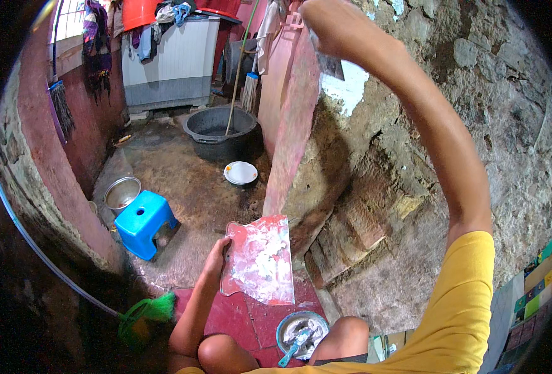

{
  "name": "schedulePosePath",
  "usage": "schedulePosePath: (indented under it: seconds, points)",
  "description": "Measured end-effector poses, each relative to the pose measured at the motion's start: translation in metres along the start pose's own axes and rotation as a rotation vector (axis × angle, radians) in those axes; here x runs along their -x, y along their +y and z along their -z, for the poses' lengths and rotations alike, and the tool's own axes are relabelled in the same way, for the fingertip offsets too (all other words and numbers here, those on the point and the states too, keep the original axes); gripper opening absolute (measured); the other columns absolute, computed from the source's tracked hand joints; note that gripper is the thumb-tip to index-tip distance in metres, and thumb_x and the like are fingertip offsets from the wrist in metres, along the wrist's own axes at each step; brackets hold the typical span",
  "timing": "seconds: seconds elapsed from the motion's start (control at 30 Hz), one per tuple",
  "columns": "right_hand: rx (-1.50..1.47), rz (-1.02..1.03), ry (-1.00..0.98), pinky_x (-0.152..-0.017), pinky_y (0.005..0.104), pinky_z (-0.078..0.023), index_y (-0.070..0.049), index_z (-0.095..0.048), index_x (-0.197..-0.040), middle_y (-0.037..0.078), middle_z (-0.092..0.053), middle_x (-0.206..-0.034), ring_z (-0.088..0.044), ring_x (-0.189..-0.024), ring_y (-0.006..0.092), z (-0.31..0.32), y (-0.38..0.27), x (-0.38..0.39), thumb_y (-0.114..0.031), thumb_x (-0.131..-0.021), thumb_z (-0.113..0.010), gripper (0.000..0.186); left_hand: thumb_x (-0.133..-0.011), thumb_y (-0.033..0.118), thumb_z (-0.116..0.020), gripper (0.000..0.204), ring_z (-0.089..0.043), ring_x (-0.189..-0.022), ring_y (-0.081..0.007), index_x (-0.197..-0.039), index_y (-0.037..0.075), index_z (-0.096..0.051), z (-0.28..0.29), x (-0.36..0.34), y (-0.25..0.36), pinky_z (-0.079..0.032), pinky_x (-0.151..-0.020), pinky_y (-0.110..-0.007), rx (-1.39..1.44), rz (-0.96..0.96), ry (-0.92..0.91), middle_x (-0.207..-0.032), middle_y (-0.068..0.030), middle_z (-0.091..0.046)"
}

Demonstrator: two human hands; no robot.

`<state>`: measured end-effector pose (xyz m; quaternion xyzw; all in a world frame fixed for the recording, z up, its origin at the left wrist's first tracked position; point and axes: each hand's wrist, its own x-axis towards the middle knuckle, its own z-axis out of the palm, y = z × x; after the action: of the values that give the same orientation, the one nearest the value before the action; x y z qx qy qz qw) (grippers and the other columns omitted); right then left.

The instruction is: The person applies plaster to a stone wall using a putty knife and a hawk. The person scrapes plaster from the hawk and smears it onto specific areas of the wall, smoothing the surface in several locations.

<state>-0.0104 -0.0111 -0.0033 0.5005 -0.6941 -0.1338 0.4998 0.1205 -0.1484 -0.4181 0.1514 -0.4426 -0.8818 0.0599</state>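
My left hand grips the left edge of a flat red board smeared with white putty, held low in front of my knees. My right hand is raised high against the rough stone wall, holding a metal scraper blade at a white patch of putty. Below the board, on the red floor tiles, sits a round bowl of grey-white putty with a blue-handled tool in it.
A blue plastic stool and a metal bowl stand at left. Farther back are a dark tub with a broom, a white plate and a washing machine. A green hand broom lies lower left.
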Motion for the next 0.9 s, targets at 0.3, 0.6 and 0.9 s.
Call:
schedulePosePath:
  seconds: [0.3,0.6,0.9]
  points:
    - [0.051,-0.064,0.158,-0.052,0.0395,-0.041,0.001,-0.052,-0.067,0.021,-0.052,-0.062,-0.051,-0.059,0.0368,0.056,0.063,-0.003,-0.003,-0.057,-0.047,0.012,-0.079,0.028,-0.042,0.03,-0.053,-0.067,-0.0144,-0.086,0.002,-0.055,-0.009,-0.007,-0.001,-0.042,-0.066,-0.026,0.078,-0.016,-0.062,-0.079,-0.0042,-0.056]
    - [-0.072,-0.009,0.139,-0.061,0.0406,-0.043,0.002,-0.053,-0.077,0.021,-0.053,-0.07,-0.053,-0.069,0.0361,-0.008,0.015,0.034,-0.002,-0.059,-0.054,0.018,-0.079,0.028,-0.043,0.028,-0.052,-0.066,-0.0133,-0.084,0.003,-0.055,0.001,0.003,0.001,-0.041,-0.064,-0.025,0.061,0.004,-0.016,-0.078,-0.0034,-0.056]
    - [0.102,-0.517,0.041,-0.053,0.0375,-0.041,0.003,-0.05,-0.073,0.024,-0.05,-0.064,-0.053,-0.061,0.0352,0.043,0.059,0.011,0.003,-0.053,-0.046,0.021,-0.078,0.03,-0.045,0.027,-0.048,-0.061,-0.011,-0.081,0.005,-0.055,-0.003,0.006,0.005,-0.039,-0.058,-0.023,0.032,-0.029,0.013,-0.073,-0.001,-0.054]
